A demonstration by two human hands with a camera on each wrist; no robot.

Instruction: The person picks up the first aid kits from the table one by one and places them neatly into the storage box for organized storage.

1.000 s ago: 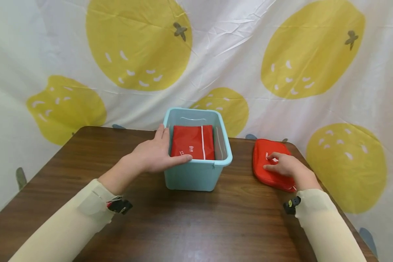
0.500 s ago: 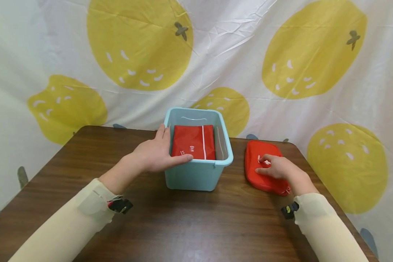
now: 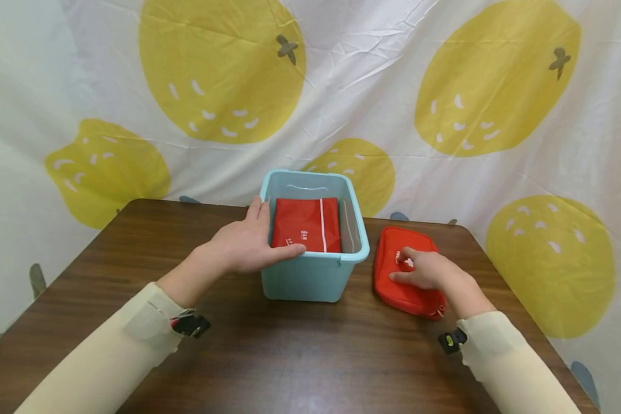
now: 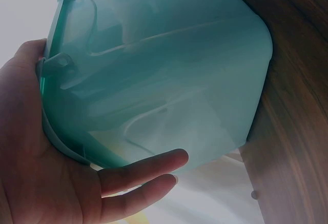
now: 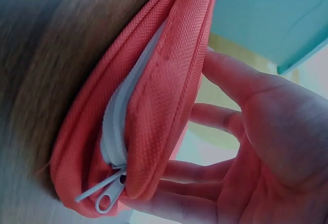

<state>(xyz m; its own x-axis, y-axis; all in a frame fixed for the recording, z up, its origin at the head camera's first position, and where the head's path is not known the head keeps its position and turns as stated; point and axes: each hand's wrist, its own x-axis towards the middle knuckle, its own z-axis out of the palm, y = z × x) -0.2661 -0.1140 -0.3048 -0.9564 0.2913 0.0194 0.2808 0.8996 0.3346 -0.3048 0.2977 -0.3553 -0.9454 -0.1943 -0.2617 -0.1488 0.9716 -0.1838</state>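
Here's the right hand (image 3: 429,271) on the red zippered pouch (image 3: 406,296), thumb and fingers spread apart against its top, not clamped. It looks like the positioning step, and any lift would call for fingers closing round the sides. The pouch lies flat toward the table's (image 3: 310,356) far right corner, just beside the light-blue bin (image 3: 300,282). Over there, the left hand (image 3: 240,246) steadies the rim, fingers straight, a red packet (image 3: 302,221) inside. And the pouch: plump, rounded corners, woven fabric, white print half covered, pale zip (image 5: 115,119) along its side.
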